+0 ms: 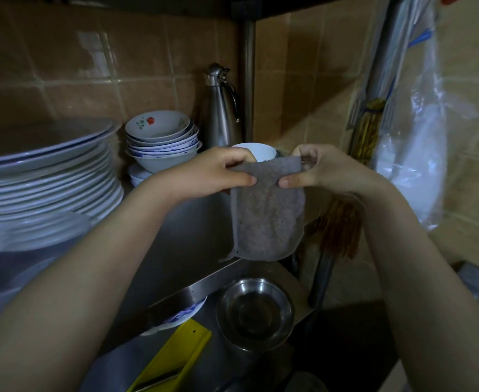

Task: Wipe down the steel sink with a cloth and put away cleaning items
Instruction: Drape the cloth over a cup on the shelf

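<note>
Above the steel desk point(181, 230), the grey cloth point(268, 213) hangs spread between both hands: the left hand point(218, 174) pinches its upper left corner and the right hand point(320, 171) pinches the upper right one. It hangs free and touches no surface. I judge the wiping is probably finished and the cloth is being opened for hanging or folding. What remains is to put things away; a steel bowl point(253, 312) and a yellow tool point(173, 355) lie below.
</note>
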